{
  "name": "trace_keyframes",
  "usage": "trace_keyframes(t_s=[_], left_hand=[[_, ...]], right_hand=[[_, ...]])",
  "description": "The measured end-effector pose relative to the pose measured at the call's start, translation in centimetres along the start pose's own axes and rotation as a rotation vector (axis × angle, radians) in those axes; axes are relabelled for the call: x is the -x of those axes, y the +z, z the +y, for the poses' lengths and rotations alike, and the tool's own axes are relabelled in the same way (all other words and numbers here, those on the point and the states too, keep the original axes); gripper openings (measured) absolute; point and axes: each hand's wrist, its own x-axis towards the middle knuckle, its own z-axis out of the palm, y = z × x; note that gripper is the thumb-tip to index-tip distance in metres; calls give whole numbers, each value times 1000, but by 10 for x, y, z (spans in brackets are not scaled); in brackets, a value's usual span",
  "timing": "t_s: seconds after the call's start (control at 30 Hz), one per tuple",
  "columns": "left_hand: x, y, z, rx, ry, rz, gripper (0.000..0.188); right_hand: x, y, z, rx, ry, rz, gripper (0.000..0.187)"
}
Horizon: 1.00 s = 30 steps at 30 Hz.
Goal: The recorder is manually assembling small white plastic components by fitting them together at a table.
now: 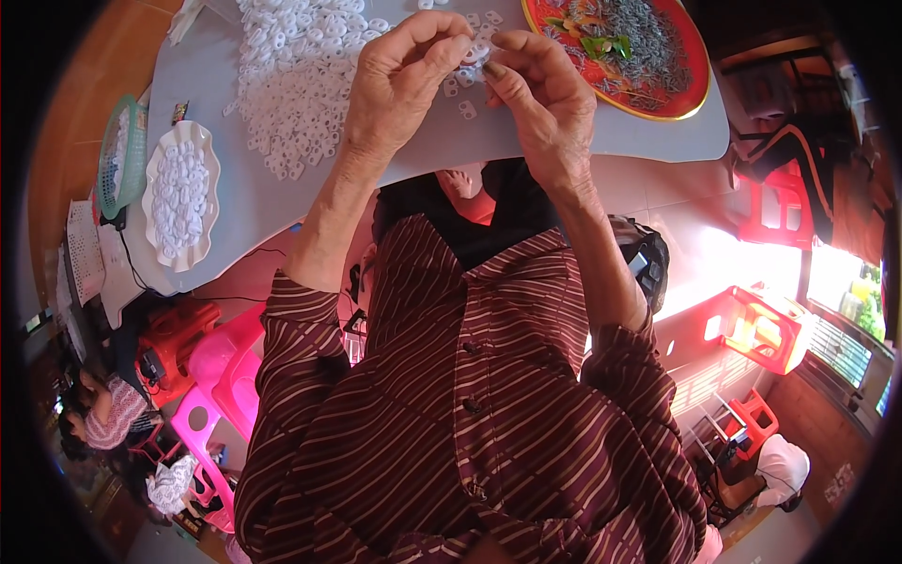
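Note:
Over the grey table my left hand is closed in a pinch, thumb against forefinger, on a small white plastic piece. My right hand meets it from the other side, its thumb and forefinger bent around the piece's right edge; whether they hold some smaller part is hidden. Just below the fingertips lie a few flat white tabs with two holes. To the left spreads a large heap of thicker oval white pieces, with many flat tabs in front of it.
A red round tray with many small grey metal screws or pins stands at the right. On the left are a scalloped white dish of white pieces and a green basket. Pink chairs, red stools and other people are around.

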Motion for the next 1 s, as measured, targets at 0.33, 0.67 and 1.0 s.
trace_keyframes(t_s=[0.33, 0.67, 1.0], left_hand=[[-1, 5, -6, -146, 80, 27, 15], [8, 19, -5, -174, 117, 174, 14], [7, 17, 8, -256, 100, 84, 16]], right_hand=[[2, 1, 1, 61, -42, 31, 26], [2, 0, 2, 94, -39, 37, 24], [1, -2, 6, 42, -56, 47, 22]])
